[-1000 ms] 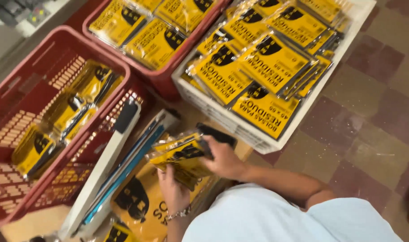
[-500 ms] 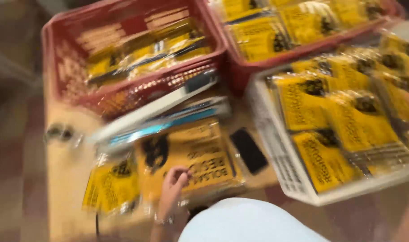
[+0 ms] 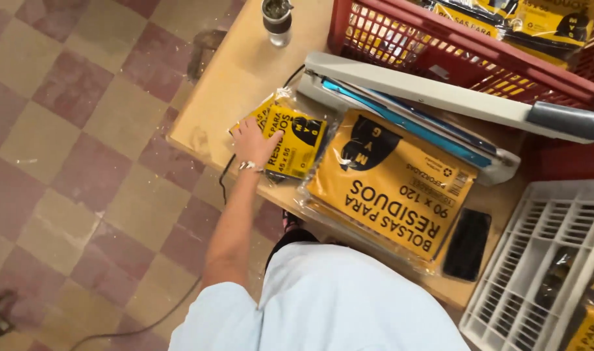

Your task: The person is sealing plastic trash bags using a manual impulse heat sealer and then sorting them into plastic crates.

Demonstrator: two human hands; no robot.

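Note:
My left hand (image 3: pixel 254 142) lies flat on a small yellow-and-black plastic packet (image 3: pixel 295 138) at the left end of a wooden table (image 3: pixel 245 71), fingers spread over its near edge. Beside it to the right lies a stack of large yellow packets (image 3: pixel 394 185) in clear wrap. Just behind them a grey heat sealer (image 3: pixel 433 97) with a blue strip rests lengthwise on the table. My right hand is out of view.
A red crate (image 3: pixel 466 55) holding more yellow packets stands behind the sealer. A white crate (image 3: pixel 537 266) sits at lower right, a black phone (image 3: pixel 467 244) beside it. A small cup (image 3: pixel 277 19) stands at the table's far end. A cable (image 3: pixel 225 179) hangs over the table edge onto the checkered floor.
The view has swung left and steadied. My left hand has reached out to the small packet at the table's left end; my right hand, seen a second ago on a packet, has left the view.

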